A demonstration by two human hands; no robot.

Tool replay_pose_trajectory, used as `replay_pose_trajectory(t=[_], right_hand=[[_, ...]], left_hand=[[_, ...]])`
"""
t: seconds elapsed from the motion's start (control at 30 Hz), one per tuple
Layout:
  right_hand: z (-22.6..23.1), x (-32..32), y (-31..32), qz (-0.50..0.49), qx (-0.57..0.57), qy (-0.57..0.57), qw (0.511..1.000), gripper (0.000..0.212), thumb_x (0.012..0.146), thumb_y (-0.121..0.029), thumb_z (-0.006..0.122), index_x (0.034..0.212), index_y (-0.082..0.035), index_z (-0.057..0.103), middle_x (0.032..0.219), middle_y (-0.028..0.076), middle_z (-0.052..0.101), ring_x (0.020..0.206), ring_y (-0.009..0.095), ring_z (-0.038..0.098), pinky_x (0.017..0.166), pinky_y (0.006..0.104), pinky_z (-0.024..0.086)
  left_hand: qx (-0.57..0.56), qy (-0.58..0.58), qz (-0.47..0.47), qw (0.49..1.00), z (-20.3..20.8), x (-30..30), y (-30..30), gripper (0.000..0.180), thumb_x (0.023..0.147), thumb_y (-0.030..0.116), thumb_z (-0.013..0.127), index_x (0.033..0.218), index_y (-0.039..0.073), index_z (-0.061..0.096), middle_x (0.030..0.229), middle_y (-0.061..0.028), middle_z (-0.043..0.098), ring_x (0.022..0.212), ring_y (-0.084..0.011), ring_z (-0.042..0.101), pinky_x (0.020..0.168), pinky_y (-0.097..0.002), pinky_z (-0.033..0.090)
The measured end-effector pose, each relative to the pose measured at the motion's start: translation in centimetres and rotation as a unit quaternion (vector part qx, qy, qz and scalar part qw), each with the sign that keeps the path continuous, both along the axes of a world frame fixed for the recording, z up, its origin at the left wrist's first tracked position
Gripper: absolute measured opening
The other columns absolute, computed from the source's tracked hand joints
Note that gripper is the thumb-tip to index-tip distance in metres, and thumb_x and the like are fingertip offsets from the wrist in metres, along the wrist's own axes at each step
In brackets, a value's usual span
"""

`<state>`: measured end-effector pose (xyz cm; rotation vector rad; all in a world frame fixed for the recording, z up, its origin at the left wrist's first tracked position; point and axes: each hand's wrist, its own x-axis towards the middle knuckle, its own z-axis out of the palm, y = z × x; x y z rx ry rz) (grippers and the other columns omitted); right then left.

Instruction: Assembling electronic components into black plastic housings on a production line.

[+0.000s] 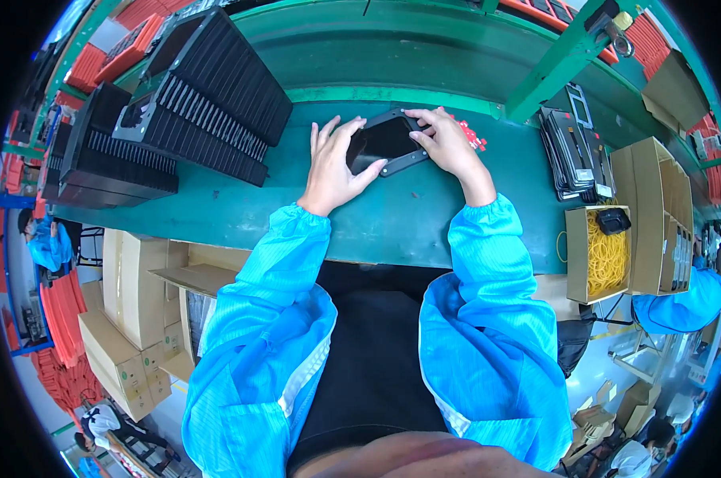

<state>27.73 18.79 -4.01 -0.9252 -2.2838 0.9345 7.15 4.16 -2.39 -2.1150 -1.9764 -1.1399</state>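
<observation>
A black, rectangular device with a glossy dark screen and a grey-black frame is between my two hands over the green bench top. My left hand grips its left end, thumb along the near edge and index finger at the far left corner, the other fingers spread. Closed on its right end is my right hand, with thumb and index finger near the far right corner. Small red-and-white pieces lie just behind my right hand, partly hidden by it. The device's underside is hidden.
Tall stacks of black trays or frames stand at the left of the bench. To the right are a pile of flat dark panels, a box of yellow bands and a cardboard divider box. A green post rises behind.
</observation>
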Motion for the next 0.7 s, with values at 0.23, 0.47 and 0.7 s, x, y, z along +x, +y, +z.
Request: replay_pose_trajectory(t=[0.23, 0.47, 0.7], right_hand=[[1.4, 0.2, -0.8, 0.036, 0.048, -0.043, 0.997, 0.043, 0.092, -0.009, 0.070, 0.135, -0.006, 0.062, 0.107, 0.013, 0.057, 0.094, 0.026, 0.061, 0.093, 0.0364, 0.048], [1.4, -0.5, -1.2, 0.063, 0.075, -0.058, 0.994, 0.046, 0.092, -0.012, 0.071, 0.136, -0.006, 0.062, 0.108, 0.015, 0.055, 0.102, 0.031, 0.055, 0.091, 0.0369, 0.047], [1.4, -1.1, -1.1, 0.047, 0.048, -0.105, 0.992, 0.051, 0.090, -0.013, 0.073, 0.139, -0.006, 0.060, 0.115, 0.016, 0.055, 0.108, 0.031, 0.056, 0.098, 0.0374, 0.046]], left_hand=[[0.064, -0.164, 0.053, 0.983, 0.2, -2.5, -2.4, 0.063, 0.082, 0.026, 0.080, 0.137, 0.006, 0.058, 0.133, -0.0199, 0.060, 0.132, -0.0422, 0.050, 0.116, -0.0542, 0.031], [-0.149, 0.061, 0.098, 0.982, -0.1, -2.8, -4.3, 0.054, 0.087, 0.037, 0.076, 0.135, 0.014, 0.065, 0.140, -0.0185, 0.057, 0.133, -0.0395, 0.049, 0.112, -0.0521, 0.036], [-0.145, 0.048, 0.020, 0.988, 0.5, -3.7, -6.6, 0.080, 0.074, 0.052, 0.084, 0.141, 0.014, 0.061, 0.161, -0.0184, 0.034, 0.147, -0.0451, 0.030, 0.116, -0.0543, 0.028]])
